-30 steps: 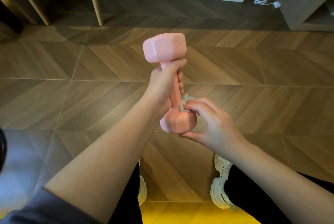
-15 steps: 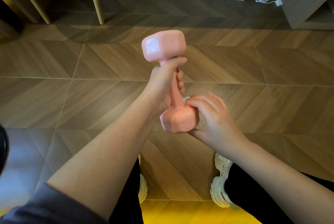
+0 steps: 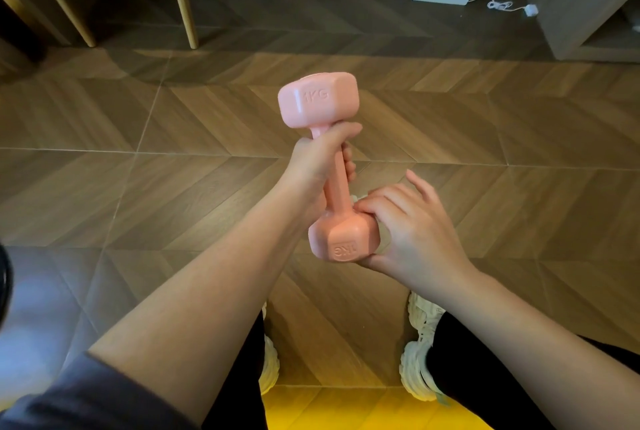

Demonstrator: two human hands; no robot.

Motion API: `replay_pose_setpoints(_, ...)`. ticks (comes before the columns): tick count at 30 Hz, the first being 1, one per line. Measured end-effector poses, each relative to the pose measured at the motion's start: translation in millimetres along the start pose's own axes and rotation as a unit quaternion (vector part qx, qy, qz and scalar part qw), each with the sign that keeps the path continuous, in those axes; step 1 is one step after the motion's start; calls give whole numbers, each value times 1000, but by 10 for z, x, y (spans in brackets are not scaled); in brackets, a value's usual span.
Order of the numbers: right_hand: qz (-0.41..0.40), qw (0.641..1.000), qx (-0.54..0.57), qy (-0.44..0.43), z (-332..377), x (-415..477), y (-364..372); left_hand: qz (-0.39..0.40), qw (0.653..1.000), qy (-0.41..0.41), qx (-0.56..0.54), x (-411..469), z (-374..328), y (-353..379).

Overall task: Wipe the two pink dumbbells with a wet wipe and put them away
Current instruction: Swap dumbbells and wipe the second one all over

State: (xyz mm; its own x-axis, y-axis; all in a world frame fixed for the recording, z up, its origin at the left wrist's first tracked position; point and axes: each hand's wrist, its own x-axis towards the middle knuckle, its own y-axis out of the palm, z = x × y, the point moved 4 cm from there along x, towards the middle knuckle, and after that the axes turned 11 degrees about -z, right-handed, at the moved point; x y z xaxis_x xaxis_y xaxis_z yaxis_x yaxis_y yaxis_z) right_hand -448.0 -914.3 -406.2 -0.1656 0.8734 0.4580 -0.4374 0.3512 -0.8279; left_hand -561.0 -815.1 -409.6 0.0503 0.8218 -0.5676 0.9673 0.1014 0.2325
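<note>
**Wiping stage, head view.** The dumbbell (image 3: 336, 183) is held in mid-air over the floor (image 3: 138, 187). Its long axis is near upright, with the upper head leaning slightly left and the lower head nearest the body.

- **Left hand:** The left hand (image 3: 317, 166) is closed round the handle just below the upper head, and it carries the weight.
- **Right hand:** The right hand (image 3: 410, 232) sits at the dumbbell's lower right. Its thumb is under the lower head and two fingers are curled onto the shoulder where the handle meets that head. The outer fingers are lifted free.
- **Wipe:** A scrap of the white wipe (image 3: 354, 199) shows between those curled fingers and the handle, pinched against the dumbbell. The rest of it is hidden.

The bare stretch of handle lies up the axis from the right hand, between the two hands. The wiping hand is the nearer one to the lower head, so the next stroke probably runs round that head or up the handle. A second dumbbell is not in view. The shoes (image 3: 420, 353) lie below the dumbbell.
</note>
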Motion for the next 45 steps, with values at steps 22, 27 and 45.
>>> replay_pose_setpoints(22,35,996,-60,64,63,-45,63,20,996,-82,36,50,197,27)
replay_pose_setpoints(27,-15,992,-96,78,49,-32,-35,4,996,-89,-17,112,188,6)
replay_pose_setpoints(45,-14,970,237,59,68,-39,-122,55,993,-88,-64,-41,-20,52)
